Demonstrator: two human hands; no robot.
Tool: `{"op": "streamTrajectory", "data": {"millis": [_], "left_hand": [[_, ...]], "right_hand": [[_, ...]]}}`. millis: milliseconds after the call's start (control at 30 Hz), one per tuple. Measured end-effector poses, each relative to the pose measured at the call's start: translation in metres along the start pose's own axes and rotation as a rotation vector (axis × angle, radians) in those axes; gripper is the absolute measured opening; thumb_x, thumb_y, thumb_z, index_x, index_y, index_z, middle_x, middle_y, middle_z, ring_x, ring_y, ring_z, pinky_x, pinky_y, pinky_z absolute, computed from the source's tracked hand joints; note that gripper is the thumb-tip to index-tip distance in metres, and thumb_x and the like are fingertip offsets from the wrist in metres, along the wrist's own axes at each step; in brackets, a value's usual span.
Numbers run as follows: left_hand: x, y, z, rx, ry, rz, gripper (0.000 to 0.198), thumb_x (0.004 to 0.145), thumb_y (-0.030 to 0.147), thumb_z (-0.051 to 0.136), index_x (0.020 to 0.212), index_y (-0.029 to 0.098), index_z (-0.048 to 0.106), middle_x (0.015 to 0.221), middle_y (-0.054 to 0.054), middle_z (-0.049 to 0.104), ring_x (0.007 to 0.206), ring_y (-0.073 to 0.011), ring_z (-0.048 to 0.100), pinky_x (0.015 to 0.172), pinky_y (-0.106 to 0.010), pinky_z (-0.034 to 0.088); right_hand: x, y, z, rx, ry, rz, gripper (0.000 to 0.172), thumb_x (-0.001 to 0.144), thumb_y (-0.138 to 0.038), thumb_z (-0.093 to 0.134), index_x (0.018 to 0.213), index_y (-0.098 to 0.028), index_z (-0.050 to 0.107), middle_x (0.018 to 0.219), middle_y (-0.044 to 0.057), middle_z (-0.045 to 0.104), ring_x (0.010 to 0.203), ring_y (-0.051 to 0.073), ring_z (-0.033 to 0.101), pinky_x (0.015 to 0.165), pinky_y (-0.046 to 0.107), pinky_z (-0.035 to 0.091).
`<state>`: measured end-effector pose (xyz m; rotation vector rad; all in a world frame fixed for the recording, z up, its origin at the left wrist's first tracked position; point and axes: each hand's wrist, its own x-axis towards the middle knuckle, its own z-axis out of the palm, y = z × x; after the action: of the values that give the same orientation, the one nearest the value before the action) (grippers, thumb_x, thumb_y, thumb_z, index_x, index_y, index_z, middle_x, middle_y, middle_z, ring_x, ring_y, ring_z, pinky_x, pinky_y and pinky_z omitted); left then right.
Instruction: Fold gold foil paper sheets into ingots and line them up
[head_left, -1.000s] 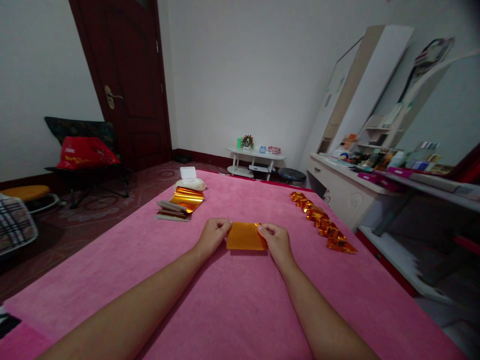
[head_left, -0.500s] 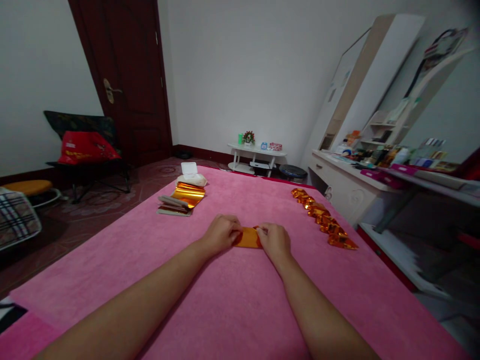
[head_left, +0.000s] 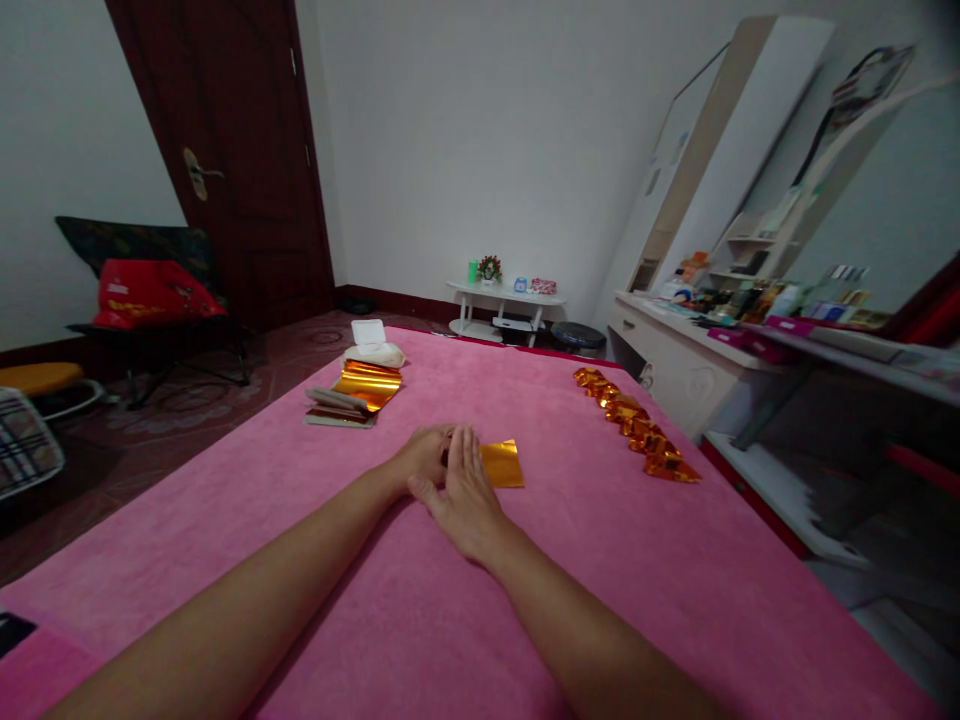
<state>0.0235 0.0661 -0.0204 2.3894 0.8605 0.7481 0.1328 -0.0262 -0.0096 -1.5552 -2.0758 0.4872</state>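
A folded sheet of gold foil paper (head_left: 502,464) lies on the pink cloth (head_left: 480,610) in the middle. My right hand (head_left: 463,490) lies flat with its fingers stretched out, pressing on the sheet's left part. My left hand (head_left: 425,457) rests right beside it at the sheet's left edge with its fingers curled; what they hold is hidden. A stack of gold foil sheets (head_left: 366,384) sits at the far left of the cloth. A row of several folded gold pieces (head_left: 636,424) runs along the right side.
A white wipes pack (head_left: 373,350) lies behind the foil stack. A white dresser (head_left: 675,365) crowded with bottles stands to the right, and a low white table (head_left: 506,300) at the far wall. A chair with a red bag (head_left: 150,295) stands left, by the dark door.
The sheet has been folded narrower. My right hand left its pinch at the right corner, moved left and flattened on the paper. The camera has turned slightly.
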Motion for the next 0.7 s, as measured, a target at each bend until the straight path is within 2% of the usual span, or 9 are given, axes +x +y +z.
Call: {"op": "streamTrajectory", "data": {"millis": [100,267,367,433,500,600,700], "left_hand": [[-0.001,0.0,-0.001,0.035,-0.043,0.048,0.024,0.071,0.037,0.068,0.086,0.02,0.074,0.092,-0.004,0.063,0.085,-0.0173,0.056,0.08,-0.025,0.043],[-0.005,0.007,-0.008,0.147,-0.083,0.035,0.045,0.074,0.048,0.066,0.113,0.025,0.066,0.105,-0.003,0.061,0.086,-0.0156,0.057,0.077,-0.024,0.043],[-0.002,0.028,-0.013,0.345,-0.137,-0.021,0.038,0.075,0.044,0.066,0.109,0.027,0.067,0.104,-0.002,0.062,0.087,-0.0161,0.058,0.075,-0.024,0.043],[0.005,0.047,-0.011,0.511,-0.128,-0.106,0.024,0.073,0.036,0.067,0.093,0.024,0.072,0.095,-0.004,0.064,0.089,-0.0211,0.059,0.078,-0.03,0.042],[0.015,0.067,-0.002,0.571,-0.055,-0.18,0.017,0.076,0.026,0.062,0.085,0.016,0.072,0.09,-0.011,0.064,0.09,-0.0267,0.058,0.082,-0.039,0.04],[0.033,0.086,0.023,0.603,0.077,-0.212,0.032,0.082,0.024,0.052,0.112,0.019,0.062,0.11,-0.013,0.058,0.106,-0.0284,0.051,0.091,-0.043,0.035],[0.049,0.089,0.047,0.607,0.177,-0.26,0.044,0.088,0.024,0.043,0.132,0.019,0.045,0.119,-0.014,0.053,0.112,-0.0272,0.046,0.097,-0.044,0.031]], "right_hand": [[-0.011,0.017,-0.015,-0.097,-0.081,0.027,0.1,0.082,-0.07,0.033,0.146,-0.001,0.001,0.154,0.019,-0.001,0.142,0.027,-0.003,0.114,0.042,0.008],[-0.031,0.055,-0.049,-0.321,-0.174,0.031,0.096,0.082,-0.073,0.028,0.147,-0.004,0.013,0.154,0.016,0.006,0.142,0.026,0.002,0.115,0.044,0.005],[-0.037,0.066,-0.057,-0.404,-0.187,0.052,0.085,0.087,-0.066,0.022,0.147,-0.006,0.013,0.154,0.014,0.008,0.142,0.025,0.005,0.114,0.046,0.006],[-0.038,0.068,-0.057,-0.443,-0.181,0.053,0.081,0.089,-0.062,0.021,0.147,-0.006,0.014,0.154,0.014,0.009,0.142,0.024,0.006,0.114,0.048,0.007],[-0.038,0.066,-0.055,-0.469,-0.167,0.054,0.079,0.09,-0.06,0.023,0.147,-0.006,0.015,0.154,0.014,0.01,0.142,0.025,0.006,0.114,0.049,0.007],[-0.038,0.065,-0.053,-0.483,-0.128,0.037,0.074,0.091,-0.055,0.026,0.148,-0.01,0.012,0.154,0.012,0.009,0.142,0.026,0.007,0.113,0.051,0.01],[-0.038,0.066,-0.053,-0.483,-0.093,0.002,0.071,0.091,-0.051,0.03,0.149,-0.016,0.008,0.154,0.01,0.011,0.142,0.026,0.008,0.112,0.052,0.014]]}}
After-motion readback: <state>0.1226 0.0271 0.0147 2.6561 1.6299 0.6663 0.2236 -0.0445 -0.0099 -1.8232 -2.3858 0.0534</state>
